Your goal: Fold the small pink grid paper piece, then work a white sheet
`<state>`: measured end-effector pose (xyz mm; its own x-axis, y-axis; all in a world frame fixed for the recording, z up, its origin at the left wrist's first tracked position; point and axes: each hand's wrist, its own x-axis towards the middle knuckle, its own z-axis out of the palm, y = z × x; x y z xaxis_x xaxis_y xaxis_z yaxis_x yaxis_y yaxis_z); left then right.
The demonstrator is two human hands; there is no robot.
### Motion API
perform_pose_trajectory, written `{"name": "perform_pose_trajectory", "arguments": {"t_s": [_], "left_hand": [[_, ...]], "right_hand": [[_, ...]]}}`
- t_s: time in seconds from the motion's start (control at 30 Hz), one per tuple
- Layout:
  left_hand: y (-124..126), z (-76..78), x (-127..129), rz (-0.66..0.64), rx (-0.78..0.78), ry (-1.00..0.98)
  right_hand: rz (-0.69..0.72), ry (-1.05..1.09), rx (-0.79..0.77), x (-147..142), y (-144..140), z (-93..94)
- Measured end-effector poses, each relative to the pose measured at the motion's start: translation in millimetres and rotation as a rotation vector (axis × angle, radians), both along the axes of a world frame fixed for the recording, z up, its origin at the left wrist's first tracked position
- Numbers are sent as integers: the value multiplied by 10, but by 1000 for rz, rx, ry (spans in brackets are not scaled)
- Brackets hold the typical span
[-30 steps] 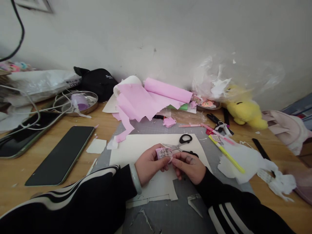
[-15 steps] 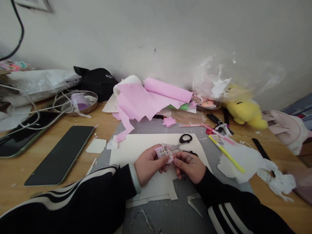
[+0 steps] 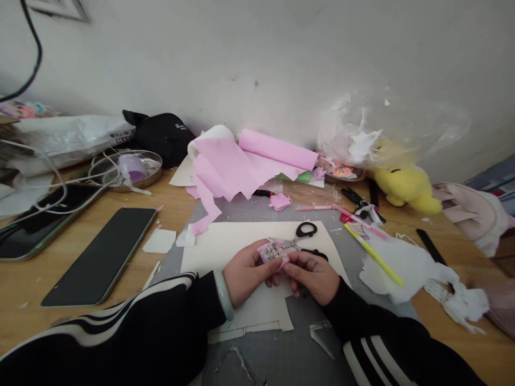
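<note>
- The scissors (image 3: 290, 244) lie on a white sheet (image 3: 225, 236), blades pointing left, black handles to the right.
- The small pink card (image 3: 272, 251), marked with black lines, is held up just on the near side of the scissors' blades, partly overlapping them in view.
- The left hand (image 3: 246, 268), near and left of the scissors, grips the card between thumb and fingers, thumb on the marked face.
- The right hand (image 3: 316, 274), on the near side of the scissors' handles, pinches with thumb and forefinger at the card's lower right corner.
- A grey mat (image 3: 281, 356) spreads under the sheet and scissors.
- Beyond the scissors sit a pink cutout (image 3: 280, 201) and, farther back, a pink roll (image 3: 277, 149) beside torn pink paper (image 3: 225, 166).
- Right of the scissors, a yellow pen (image 3: 374, 254) lies slanted, partly over white scrap (image 3: 406, 257).
- Far right and beyond the scissors is a yellow plush toy (image 3: 406, 185).
- Well left of the scissors, a dark phone (image 3: 100, 257) lies on the wooden table (image 3: 24, 284).
</note>
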<state>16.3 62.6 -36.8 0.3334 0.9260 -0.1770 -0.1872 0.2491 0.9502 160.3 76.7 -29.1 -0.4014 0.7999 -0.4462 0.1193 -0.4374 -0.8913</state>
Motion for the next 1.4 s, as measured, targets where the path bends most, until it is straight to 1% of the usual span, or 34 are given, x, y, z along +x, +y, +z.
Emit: {"name": "perform_pose_trajectory", "arguments": {"t_s": [0.33, 0.53, 0.63, 0.93, 1.17, 1.4], "left_hand": [[-4, -13, 17, -19, -11, -10], [11, 21, 9, 1, -68, -13], [12, 18, 8, 12, -71, -12], [2, 24, 2, -33, -86, -20], [1, 10, -1, -33, -122, -43], [5, 29, -2, -60, -144, -33]], "right_hand": [[-7, 11, 29, 16, 4, -11], [-6, 50, 3, 25, 20, -22], [-13, 64, -25, 23, 23, -25], [-27, 132, -28, 33, 34, -69], [-30, 175, -42, 44, 33, -73], [-72, 141, -54, 22, 24, -52]]}}
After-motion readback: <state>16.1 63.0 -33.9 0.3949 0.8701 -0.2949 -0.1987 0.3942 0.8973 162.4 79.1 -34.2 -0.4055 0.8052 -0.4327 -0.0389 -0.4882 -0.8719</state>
